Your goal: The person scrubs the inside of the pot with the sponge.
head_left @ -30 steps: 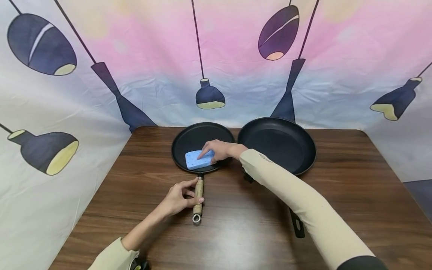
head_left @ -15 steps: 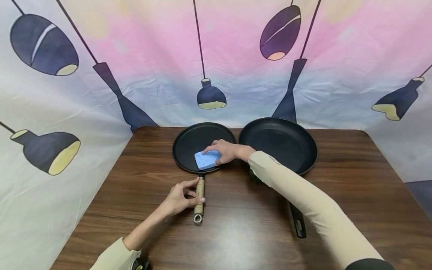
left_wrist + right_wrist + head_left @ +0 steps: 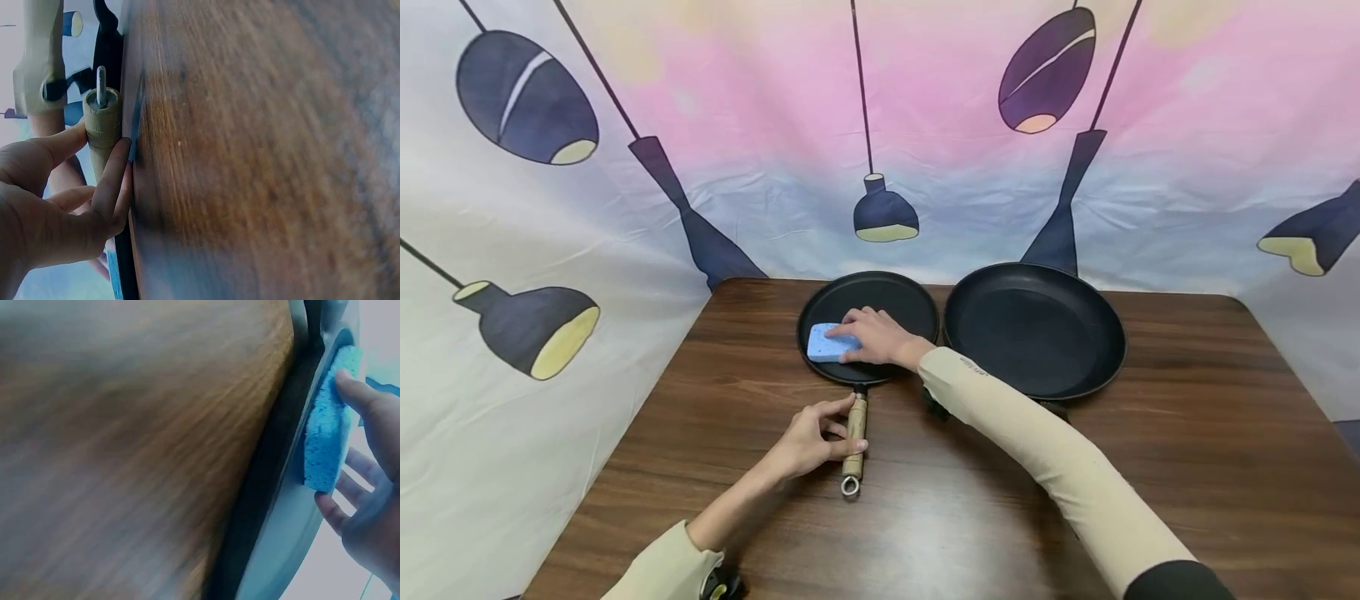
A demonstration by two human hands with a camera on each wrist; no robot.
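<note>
A light blue sponge (image 3: pixel 823 343) lies on the left part of a flat black pan (image 3: pixel 887 290), held by my right hand (image 3: pixel 883 340). In the right wrist view the thumb and a finger grip the edges of the sponge (image 3: pixel 325 434), low against the pan's surface. My left hand (image 3: pixel 811 437) holds the pan's wooden handle (image 3: pixel 856 429) between thumb and fingers. Seen from the left wrist, the handle (image 3: pixel 103 128) ends in a metal ring, with fingertips on both of its sides. The right forearm covers part of the table.
Just right of the flat pan stands a larger, deeper black frying pan (image 3: pixel 1037 333); the right sleeve (image 3: pixel 1022 425) hides most of its handle. Both pans sit near the far edge of the wooden table (image 3: pixel 940 517). A curtain (image 3: pixel 760 100) printed with lamps hangs behind.
The right hand first slid the sponge rightward over the pan, then back to the left and slightly farther away. The left hand keeps its hold on the handle. The head view has shifted a little.
</note>
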